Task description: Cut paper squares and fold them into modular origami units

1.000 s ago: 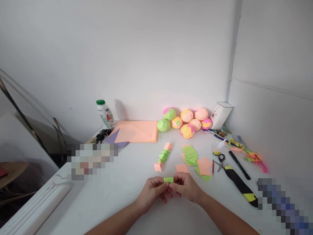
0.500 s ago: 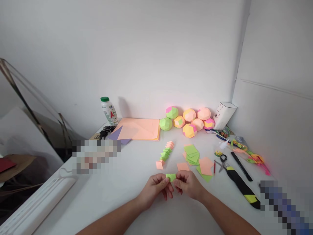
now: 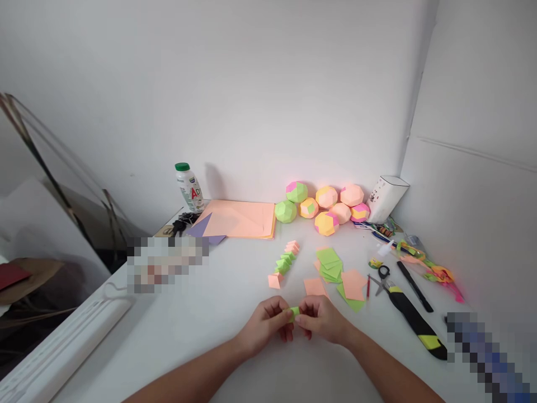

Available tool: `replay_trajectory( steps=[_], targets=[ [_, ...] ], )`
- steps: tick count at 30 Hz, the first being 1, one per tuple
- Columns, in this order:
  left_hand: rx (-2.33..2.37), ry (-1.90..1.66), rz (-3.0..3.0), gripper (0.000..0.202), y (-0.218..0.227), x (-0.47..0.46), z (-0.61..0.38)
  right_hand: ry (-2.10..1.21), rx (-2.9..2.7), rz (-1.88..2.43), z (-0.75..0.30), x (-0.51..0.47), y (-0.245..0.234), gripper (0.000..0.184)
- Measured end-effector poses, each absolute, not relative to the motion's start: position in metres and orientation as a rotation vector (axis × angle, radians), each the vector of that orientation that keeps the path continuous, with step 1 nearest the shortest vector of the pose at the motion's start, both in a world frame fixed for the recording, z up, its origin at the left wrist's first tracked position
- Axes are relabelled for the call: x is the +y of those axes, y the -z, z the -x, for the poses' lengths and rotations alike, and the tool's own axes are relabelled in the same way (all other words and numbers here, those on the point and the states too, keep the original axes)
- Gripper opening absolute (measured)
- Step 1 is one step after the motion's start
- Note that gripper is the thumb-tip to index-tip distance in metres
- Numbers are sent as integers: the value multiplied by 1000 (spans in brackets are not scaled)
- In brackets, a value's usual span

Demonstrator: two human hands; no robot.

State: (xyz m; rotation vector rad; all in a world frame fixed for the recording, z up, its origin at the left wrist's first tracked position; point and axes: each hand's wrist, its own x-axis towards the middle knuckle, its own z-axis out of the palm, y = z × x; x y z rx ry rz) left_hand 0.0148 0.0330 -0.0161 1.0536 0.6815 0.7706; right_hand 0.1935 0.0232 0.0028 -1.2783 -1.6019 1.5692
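Between my two hands is a small folded piece of green paper (image 3: pixel 294 312). My left hand (image 3: pixel 268 324) pinches its left side between thumb and fingers. The right side is pinched by my right hand (image 3: pixel 322 321); my fingers hide much of the paper. Just beyond, a row of folded paper pieces (image 3: pixel 285 262) in green and peach runs away from me. To its right lie loose green paper squares (image 3: pixel 329 264) and peach paper squares (image 3: pixel 353 284), partly overlapping.
Several faceted paper balls (image 3: pixel 326 223) sit by the wall, beside peach sheets (image 3: pixel 239 218). A bottle (image 3: pixel 189 189) stands at back left. Scissors (image 3: pixel 381 280), a utility knife (image 3: pixel 413 319), a black pen (image 3: pixel 415 285) and a white box (image 3: pixel 386 198) are on the right.
Both hands have turned the green paper, so less of it shows between my fingers. It sits slightly lower in view. The camera has shifted a little; the things on the table have stayed put.
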Motion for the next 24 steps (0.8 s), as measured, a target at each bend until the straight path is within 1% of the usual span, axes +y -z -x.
replay_trajectory(
  steps=[3, 7, 9, 12, 16, 20, 24],
  targets=[
    [683, -769, -1041, 31, 19, 35, -16, -1532, -1597, 1251, -193, 24, -4, 16],
    [691, -765, -1001, 34, 25, 37, -18, -1350, -1623, 1295, -192, 25, -3, 19],
    [683, -793, -991, 34, 26, 38, -18, -1300, -1633, 1310, -191, 24, -3, 17],
    [659, -825, -988, 32, 24, 37, -17, -1344, -1600, 1211, -190, 24, -5, 11],
    [643, -817, -979, 30, 22, 38, -16, -1317, -1576, 1078, -190, 25, -5, 10],
    [653, -842, -961, 30, 22, 40, -17, -1070, -1769, 935, -192, 28, -2, 8],
    [685, -863, -967, 29, 20, 40, -17, -783, -1960, 857, -193, 31, 4, 11]
  ],
)
